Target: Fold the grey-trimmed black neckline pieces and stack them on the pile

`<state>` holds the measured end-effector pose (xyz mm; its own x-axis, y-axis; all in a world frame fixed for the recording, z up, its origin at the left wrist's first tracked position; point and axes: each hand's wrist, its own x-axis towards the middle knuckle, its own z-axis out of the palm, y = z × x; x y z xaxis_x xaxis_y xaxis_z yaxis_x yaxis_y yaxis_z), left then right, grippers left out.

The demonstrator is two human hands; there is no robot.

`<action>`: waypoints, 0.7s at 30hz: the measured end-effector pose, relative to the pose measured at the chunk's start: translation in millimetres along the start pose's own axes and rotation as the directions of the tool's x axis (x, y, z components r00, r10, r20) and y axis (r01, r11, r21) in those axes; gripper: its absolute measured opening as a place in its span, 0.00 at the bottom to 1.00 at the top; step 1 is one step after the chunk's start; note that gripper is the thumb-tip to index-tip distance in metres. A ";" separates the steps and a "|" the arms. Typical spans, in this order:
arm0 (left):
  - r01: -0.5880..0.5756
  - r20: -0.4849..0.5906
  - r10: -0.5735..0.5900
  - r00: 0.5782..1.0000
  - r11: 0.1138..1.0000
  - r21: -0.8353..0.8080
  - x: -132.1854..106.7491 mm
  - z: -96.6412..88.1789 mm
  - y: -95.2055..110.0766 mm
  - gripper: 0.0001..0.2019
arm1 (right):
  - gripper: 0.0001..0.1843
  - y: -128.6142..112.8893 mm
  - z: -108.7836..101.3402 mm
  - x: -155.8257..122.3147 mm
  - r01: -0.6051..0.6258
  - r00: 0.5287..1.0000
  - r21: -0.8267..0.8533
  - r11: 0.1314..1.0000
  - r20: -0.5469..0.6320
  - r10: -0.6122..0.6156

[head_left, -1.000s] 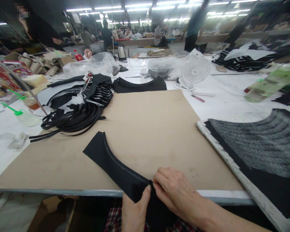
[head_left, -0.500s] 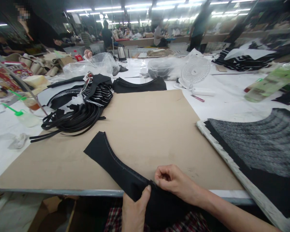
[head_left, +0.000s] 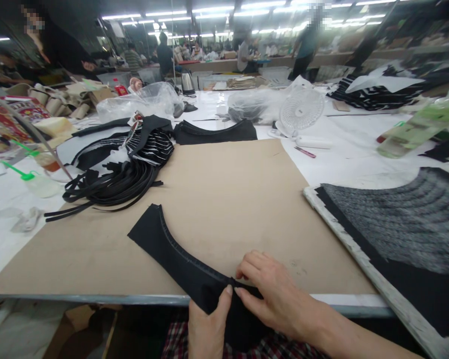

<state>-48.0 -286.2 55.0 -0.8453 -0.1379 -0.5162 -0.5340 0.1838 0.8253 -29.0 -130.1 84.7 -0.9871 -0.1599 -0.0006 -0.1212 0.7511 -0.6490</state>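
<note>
A curved black fabric piece lies slantwise over the front edge of the table, its near end hanging down toward my lap. Along its inner curve runs a narrow raised edge with a line of light stitch-like marks. My left hand grips the lower side, thumb on top close to that edge and fingers hidden underneath. Just right of this thumb, my right hand has its thumb on the fabric and its bent fingers at the edge, pinching it between them.
Brown card covers the tabletop before me. Left are a coil of black strips and a green-nozzled bottle. Behind lie stacked black curved pieces, a white fan and a small pink-handled tool. A board with dark pieces stands right.
My right hand has come down from a raised pinch above the edge, and its thumb and fingers now take the edge beside my left thumb. The left hand keeps its hold.
</note>
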 end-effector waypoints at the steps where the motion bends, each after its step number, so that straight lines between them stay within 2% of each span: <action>1: -0.011 -0.005 0.011 1.000 1.000 -0.008 -0.4 0.4 -0.5 0.23 | 0.06 -0.2 2.4 0.4 0.020 1.000 -0.049 0.999 -0.001 -0.020; 4: -0.016 -0.036 0.015 0.999 1.000 -0.018 -0.9 0.9 -2.0 0.22 | 0.06 0.4 8.0 2.9 0.074 0.997 -0.174 0.982 0.004 -0.074; 7: -0.001 -0.027 0.001 1.000 1.000 -0.005 -0.5 0.4 -3.4 0.19 | 0.08 1.0 9.8 4.9 0.086 0.996 -0.208 0.974 0.004 -0.087; 10: 0.026 -0.006 -0.026 1.000 1.000 -0.011 2.0 -0.1 -7.0 0.18 | 0.07 1.7 8.7 4.9 0.028 0.999 -0.110 0.994 -0.017 -0.030; 12: 0.030 0.016 -0.029 0.999 0.997 -0.071 4.9 0.0 -11.5 0.19 | 0.07 2.6 7.0 4.4 -0.018 1.000 -0.031 0.999 -0.017 0.017; 15: 0.016 0.047 -0.010 0.999 0.990 -0.138 9.8 -0.3 -19.3 0.24 | 0.07 3.7 2.6 3.8 -0.053 0.999 0.059 0.997 0.015 0.052; 17: 0.024 0.033 -0.020 0.999 0.992 -0.124 12.4 -1.1 -23.7 0.27 | 0.07 3.3 -2.0 3.7 -0.064 0.997 0.134 0.989 0.039 0.059; 21: 0.029 0.060 -0.022 0.998 0.993 -0.116 15.1 -2.4 -29.4 0.27 | 0.09 2.8 -11.5 6.1 -0.151 0.985 0.308 0.939 0.125 0.118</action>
<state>-45.0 -296.0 23.5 -0.8330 -0.0834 -0.5470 -0.5523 0.0661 0.8310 -36.5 -121.6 91.6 -0.9738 -0.1488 -0.1719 0.0676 0.5323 -0.8438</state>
